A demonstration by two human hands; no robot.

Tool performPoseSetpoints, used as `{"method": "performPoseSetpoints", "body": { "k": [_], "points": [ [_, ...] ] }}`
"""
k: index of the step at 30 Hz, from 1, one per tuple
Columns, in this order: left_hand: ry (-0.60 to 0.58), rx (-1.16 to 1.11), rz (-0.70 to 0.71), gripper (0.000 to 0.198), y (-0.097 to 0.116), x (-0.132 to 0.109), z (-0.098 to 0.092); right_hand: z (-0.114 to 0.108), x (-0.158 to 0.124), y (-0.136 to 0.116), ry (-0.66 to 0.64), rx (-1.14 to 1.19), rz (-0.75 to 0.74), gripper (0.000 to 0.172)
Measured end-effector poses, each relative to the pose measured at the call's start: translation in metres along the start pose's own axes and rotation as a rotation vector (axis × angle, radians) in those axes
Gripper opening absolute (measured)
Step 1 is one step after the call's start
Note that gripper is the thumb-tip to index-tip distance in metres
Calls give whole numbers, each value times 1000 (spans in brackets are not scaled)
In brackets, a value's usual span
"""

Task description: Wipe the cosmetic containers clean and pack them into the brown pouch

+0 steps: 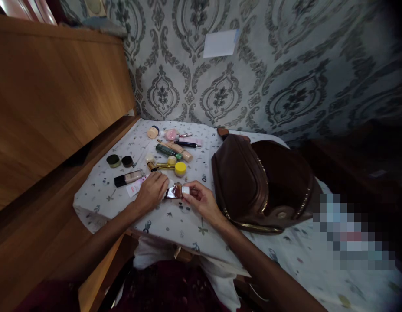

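Floral tablecloth (pixel 174 225) under a brown white-capped tube (pixel 174 192), grip of left hand (pixel 152 189) and right hand (pixel 202 200) tight on its ends.

The big brown leather bag (pixel 253 182) at 3 o'clock is smooth and glossy, its zip (pixel 305 203) gold metal. The white flower-printed tabletop cloth (pixel 174 225) is matt. At 9 o'clock the orange-brown wooden panel (pixel 57 95) is smooth, satin-sheened. The small brown white-capped tube (pixel 174 192) gleams like plastic.
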State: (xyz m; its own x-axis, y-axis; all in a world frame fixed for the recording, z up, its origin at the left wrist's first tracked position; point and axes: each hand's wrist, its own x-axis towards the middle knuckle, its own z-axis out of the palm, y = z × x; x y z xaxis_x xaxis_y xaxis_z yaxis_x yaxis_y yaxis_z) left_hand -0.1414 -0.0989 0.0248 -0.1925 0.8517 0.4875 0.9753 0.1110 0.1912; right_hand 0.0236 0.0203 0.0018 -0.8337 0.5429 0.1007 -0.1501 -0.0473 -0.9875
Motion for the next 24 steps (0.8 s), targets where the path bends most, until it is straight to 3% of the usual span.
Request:
{"method": "performPoseSetpoints", "body": {
  "k": [8,14,18,24],
  "points": [
    [-139,-30,147,28,34,26,-4,-3,-2,8,-50,20,-15,36],
    [-279,-416,-140,37,9,27,-4,-1,-4,3,-50,-56,-73,33],
    [-236,-471,-214,39,-7,13,-2,0,-3,2,-49,-77,-71,33],
    [-153,-453,-268,40,-9,-5,1,0,-2,1,-11,-107,-24,35]
  ]
}}
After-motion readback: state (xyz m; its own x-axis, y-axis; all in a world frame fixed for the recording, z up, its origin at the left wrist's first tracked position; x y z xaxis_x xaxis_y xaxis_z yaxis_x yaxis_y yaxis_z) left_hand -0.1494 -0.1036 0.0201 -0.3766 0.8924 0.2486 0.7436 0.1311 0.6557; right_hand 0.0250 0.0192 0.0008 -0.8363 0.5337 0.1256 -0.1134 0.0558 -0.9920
